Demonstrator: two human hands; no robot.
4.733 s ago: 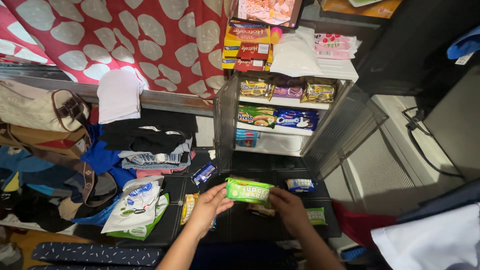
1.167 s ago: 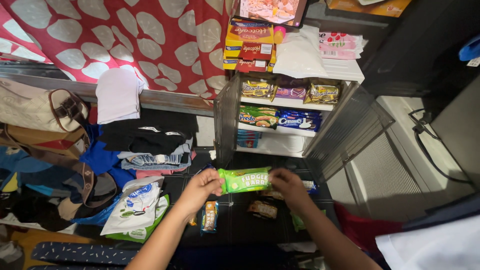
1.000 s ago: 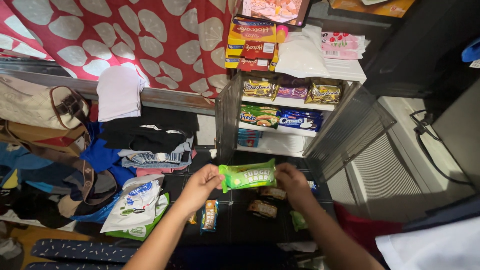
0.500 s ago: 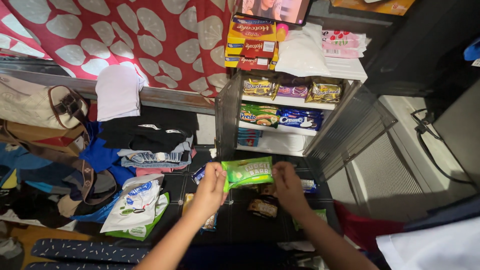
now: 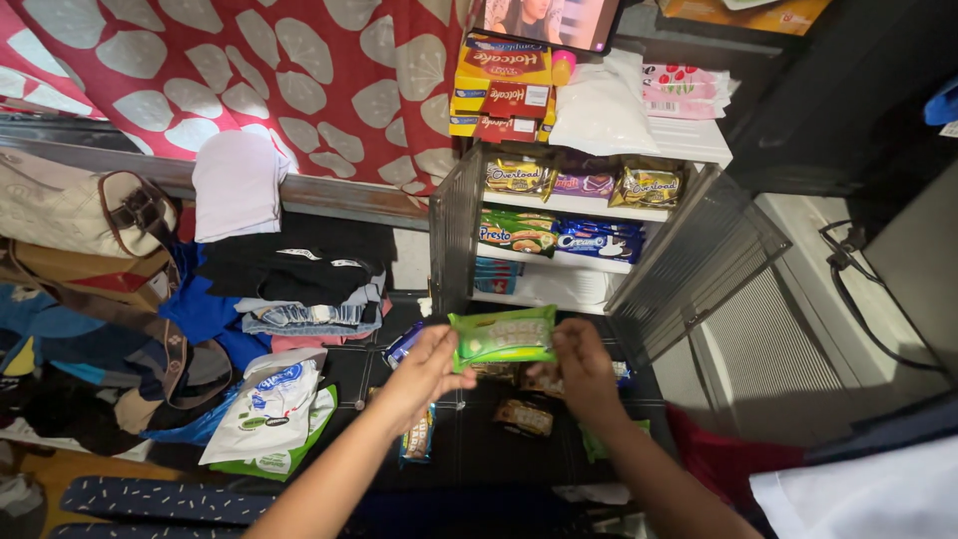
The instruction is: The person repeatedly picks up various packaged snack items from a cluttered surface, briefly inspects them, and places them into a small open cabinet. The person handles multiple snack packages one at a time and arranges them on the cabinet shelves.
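Both hands hold a bright green snack packet [image 5: 504,337] level in front of a small open white shelf cabinet [image 5: 689,140]. My left hand [image 5: 427,369] grips the packet's left end and my right hand [image 5: 582,364] grips its right end. The packet is just below the cabinet's lowest shelf [image 5: 549,289], which holds a blue packet [image 5: 492,269] at its left. The upper shelves carry rows of snack packets [image 5: 559,236]. More small packets [image 5: 521,416] lie on the dark surface under my hands.
The cabinet's grey ribbed doors [image 5: 699,262] stand open to both sides. Boxes [image 5: 501,85] and a white bag [image 5: 599,110] sit on top. Folded clothes [image 5: 289,279], bags [image 5: 90,215] and a white plastic bag [image 5: 267,404] crowd the left. A red patterned curtain [image 5: 249,70] hangs behind.
The green packet has risen toward the cabinet and been turned over, so its plainer side now faces up. Both hands moved up with it.
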